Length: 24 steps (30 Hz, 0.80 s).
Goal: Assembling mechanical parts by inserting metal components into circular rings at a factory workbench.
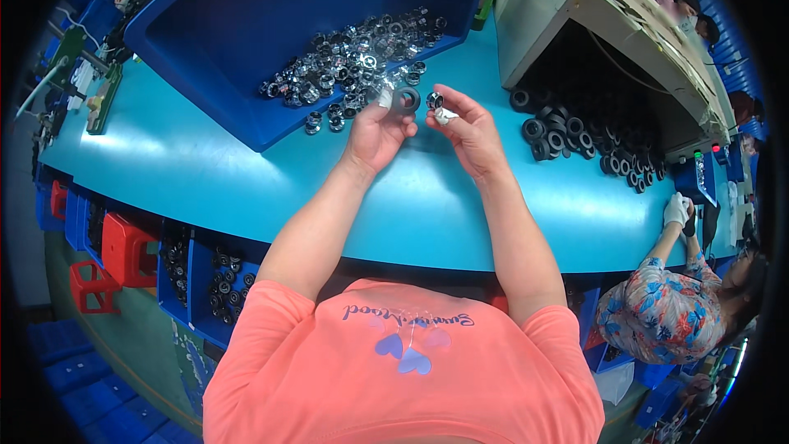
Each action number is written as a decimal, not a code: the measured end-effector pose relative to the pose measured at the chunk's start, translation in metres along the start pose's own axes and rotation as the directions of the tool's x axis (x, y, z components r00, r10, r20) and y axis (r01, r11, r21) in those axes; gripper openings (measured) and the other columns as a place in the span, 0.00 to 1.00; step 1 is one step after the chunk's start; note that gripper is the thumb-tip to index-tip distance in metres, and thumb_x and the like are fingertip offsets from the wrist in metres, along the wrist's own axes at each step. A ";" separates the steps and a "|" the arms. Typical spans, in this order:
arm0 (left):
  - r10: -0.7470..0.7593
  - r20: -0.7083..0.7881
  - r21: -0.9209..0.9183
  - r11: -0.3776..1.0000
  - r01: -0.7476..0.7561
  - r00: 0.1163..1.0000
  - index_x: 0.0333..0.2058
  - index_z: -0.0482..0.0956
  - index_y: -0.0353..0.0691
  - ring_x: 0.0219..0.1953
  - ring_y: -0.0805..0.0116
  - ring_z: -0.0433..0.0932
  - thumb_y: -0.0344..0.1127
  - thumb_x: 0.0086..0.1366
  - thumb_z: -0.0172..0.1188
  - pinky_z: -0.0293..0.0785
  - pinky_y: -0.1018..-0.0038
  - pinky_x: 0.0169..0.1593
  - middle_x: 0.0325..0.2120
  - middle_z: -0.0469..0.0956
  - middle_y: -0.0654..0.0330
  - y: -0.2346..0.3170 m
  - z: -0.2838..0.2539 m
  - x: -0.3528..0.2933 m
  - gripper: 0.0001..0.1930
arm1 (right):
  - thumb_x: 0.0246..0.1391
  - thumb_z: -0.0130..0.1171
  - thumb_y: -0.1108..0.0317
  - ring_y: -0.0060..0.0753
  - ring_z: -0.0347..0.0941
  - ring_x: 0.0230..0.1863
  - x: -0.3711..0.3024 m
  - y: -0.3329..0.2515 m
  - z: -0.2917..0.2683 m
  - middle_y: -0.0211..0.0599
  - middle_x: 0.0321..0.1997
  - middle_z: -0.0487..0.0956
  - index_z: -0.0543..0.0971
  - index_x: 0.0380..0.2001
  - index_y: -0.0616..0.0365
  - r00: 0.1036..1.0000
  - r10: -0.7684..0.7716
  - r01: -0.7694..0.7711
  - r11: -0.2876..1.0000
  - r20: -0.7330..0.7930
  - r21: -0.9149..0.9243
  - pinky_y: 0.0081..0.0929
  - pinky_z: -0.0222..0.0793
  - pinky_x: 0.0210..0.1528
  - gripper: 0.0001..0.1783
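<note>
Black ring [396, 102] sits in left fingers [408, 124], chrome hub [435, 101] in right fingers [457, 101].

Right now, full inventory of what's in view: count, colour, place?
held tyre: one, black, left hand
held wheel: one, silver and black, right hand
loose wheels: many, silver and black, bin and table
bin: one, blue, upper left
loose tyres: many, black, box opening
box: one, cream, upper right
table: one, turquoise, centre
stools: at least two, red, lower left
co-worker: one, floral top, right
left hand: one, white thumb cover, centre
right hand: one, white thumb cover, centre
</note>
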<state>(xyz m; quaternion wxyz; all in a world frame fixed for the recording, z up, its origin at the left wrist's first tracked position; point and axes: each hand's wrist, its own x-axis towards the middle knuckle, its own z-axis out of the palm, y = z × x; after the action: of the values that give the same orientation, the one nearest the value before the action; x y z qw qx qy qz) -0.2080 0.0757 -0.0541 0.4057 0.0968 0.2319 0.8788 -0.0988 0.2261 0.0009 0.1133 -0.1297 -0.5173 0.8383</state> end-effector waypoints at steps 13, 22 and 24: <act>0.016 0.027 0.107 0.994 -0.019 0.999 0.45 0.77 0.37 0.36 0.69 0.74 0.40 0.71 0.52 0.73 0.68 0.38 0.40 0.78 0.59 -0.002 0.008 -0.004 0.13 | 0.47 0.69 0.77 0.22 0.79 0.37 -0.002 0.013 0.006 0.32 0.41 0.79 0.83 0.43 0.59 0.881 -0.472 0.367 0.711 -0.019 -0.600 0.20 0.78 0.40 0.17; 0.000 0.032 0.275 0.961 -0.008 0.999 0.43 0.77 0.38 0.36 0.71 0.76 0.41 0.72 0.52 0.72 0.72 0.38 0.37 0.79 0.60 -0.001 0.016 -0.006 0.13 | 0.44 0.69 0.79 0.28 0.82 0.35 -0.008 0.007 0.017 0.35 0.39 0.80 0.83 0.39 0.60 0.808 -0.579 0.472 0.529 0.107 -0.705 0.24 0.79 0.37 0.15; -0.006 0.026 0.306 0.952 -0.002 1.000 0.43 0.77 0.38 0.36 0.71 0.76 0.41 0.72 0.53 0.72 0.72 0.38 0.36 0.79 0.60 -0.002 0.018 -0.007 0.12 | 0.44 0.69 0.79 0.28 0.82 0.34 -0.008 0.007 0.017 0.36 0.39 0.80 0.83 0.39 0.60 0.817 -0.566 0.459 0.527 0.107 -0.715 0.24 0.79 0.37 0.15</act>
<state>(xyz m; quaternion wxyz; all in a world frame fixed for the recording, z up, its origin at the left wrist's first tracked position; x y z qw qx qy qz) -0.1960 0.0775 -0.0387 0.3898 0.1698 0.3598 0.8305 -0.0972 0.2059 0.0031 0.3309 -0.0626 -0.8054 0.4877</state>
